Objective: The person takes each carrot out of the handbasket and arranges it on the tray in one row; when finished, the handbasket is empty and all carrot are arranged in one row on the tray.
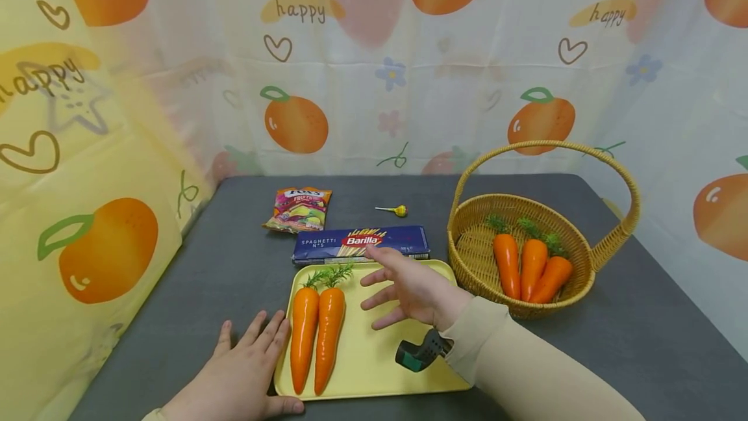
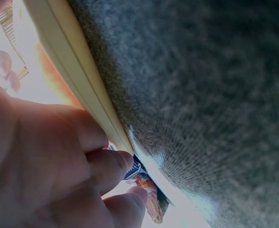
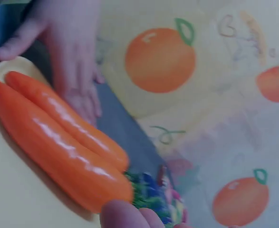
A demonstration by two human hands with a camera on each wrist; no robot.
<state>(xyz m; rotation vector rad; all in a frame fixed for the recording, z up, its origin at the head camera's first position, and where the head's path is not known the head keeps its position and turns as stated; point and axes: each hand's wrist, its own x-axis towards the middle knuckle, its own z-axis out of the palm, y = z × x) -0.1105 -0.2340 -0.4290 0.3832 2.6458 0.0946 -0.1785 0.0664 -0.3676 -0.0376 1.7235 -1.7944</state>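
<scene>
Two orange carrots (image 1: 317,340) with green tops lie side by side at the left of a yellow tray (image 1: 380,362). My left hand (image 1: 248,359) rests flat at the tray's left edge, fingers spread and straight; the left wrist view shows its fingers against the tray's rim (image 2: 82,71). Over the tray, right of the carrots, hovers my right hand (image 1: 411,291) with fingers extended and nothing in them. In the right wrist view its fingertips (image 3: 122,216) appear just below the carrots (image 3: 63,142). Several more carrots (image 1: 532,268) lie in the wicker basket (image 1: 476,245) on the right.
Behind the tray lies a blue spaghetti box (image 1: 321,245). Farther back are a candy bag (image 1: 299,210) and a yellow lollipop (image 1: 399,210). The basket's tall handle (image 1: 543,144) arches above it. A printed curtain (image 1: 362,83) encloses the grey table (image 1: 193,284).
</scene>
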